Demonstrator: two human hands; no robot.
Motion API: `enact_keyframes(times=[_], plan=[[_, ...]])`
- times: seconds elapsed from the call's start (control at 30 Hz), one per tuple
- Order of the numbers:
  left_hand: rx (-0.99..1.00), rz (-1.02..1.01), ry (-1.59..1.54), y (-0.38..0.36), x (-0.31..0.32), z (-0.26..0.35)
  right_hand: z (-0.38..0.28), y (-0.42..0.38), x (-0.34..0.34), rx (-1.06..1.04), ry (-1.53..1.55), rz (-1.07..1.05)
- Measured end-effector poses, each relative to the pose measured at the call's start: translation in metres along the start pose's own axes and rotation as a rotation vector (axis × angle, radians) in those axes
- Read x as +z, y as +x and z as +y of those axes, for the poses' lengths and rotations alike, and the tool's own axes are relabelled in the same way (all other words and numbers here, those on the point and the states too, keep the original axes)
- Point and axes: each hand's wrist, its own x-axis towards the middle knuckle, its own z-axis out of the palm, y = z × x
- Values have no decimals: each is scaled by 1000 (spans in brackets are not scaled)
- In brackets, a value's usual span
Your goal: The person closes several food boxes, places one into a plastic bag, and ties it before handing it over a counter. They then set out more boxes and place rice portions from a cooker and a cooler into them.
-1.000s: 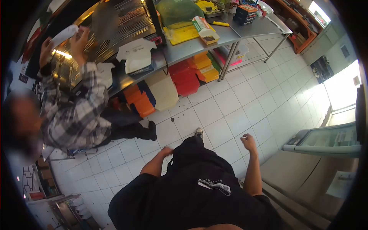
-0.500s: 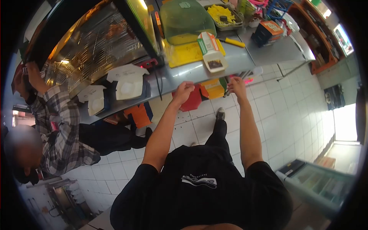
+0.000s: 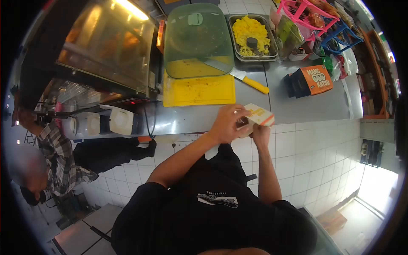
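Between my two hands is a small white paper food box [image 3: 260,114] with yellow print and an orange stripe, held just past the counter's front edge. My left hand [image 3: 228,123] grips its left side, with fingers reaching over the top. My right hand [image 3: 261,135] is wrapped around the lower right side. The box's lid flap is up or partly folded over; its contents are mostly hidden. Nearest beyond my hands lies a yellow cutting board [image 3: 199,94], partly under a green translucent cover [image 3: 199,42]. A yellow-handled knife [image 3: 255,84] lies with its blade toward the board.
A steel tray [image 3: 272,53] of yellow food stands behind. To the right are an orange and black box [image 3: 316,80] and a pink basket [image 3: 304,15]. A lit glass display cabinet [image 3: 106,51] and open boxes [image 3: 122,121] are at left, where a person in a checked shirt [image 3: 61,151] stands.
The food box, open on the counter before with dark food inside, is now off it in both hands. My empty hands have come together around it. My view has shifted toward the counter.
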Motion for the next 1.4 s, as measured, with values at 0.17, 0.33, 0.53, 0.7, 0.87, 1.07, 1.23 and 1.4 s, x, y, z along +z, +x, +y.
enact_keyframes(times=[0.17, 0.33, 0.53, 0.7, 0.87, 1.07, 1.23, 1.4], plan=[[166, -276, 208, 33, 56, 8, 56, 39, -95, -382, -427, 350], [36, -13, 112, 41, 15, -25, 29, 76, -110, -5, -339, 322], [-593, 652, 625, -15, -84, -133, 21, 56, -73, 26, 46, 459], [-933, 374, 866, -59, -109, -173, -10, 2, -24, -252, -277, 179], [-660, 694, 382, -54, -111, -93, -95, -6, 62, -365, -94, -391], [-317, 491, 235, -73, -116, -18, -204, -6, 134, -1264, -188, -412], [-636, 810, 26, -102, -141, 21, -200, -4, 176, -1105, -204, -817], [-777, 652, 324, -158, -166, 23, -208, -42, 202, -927, -203, -765]])
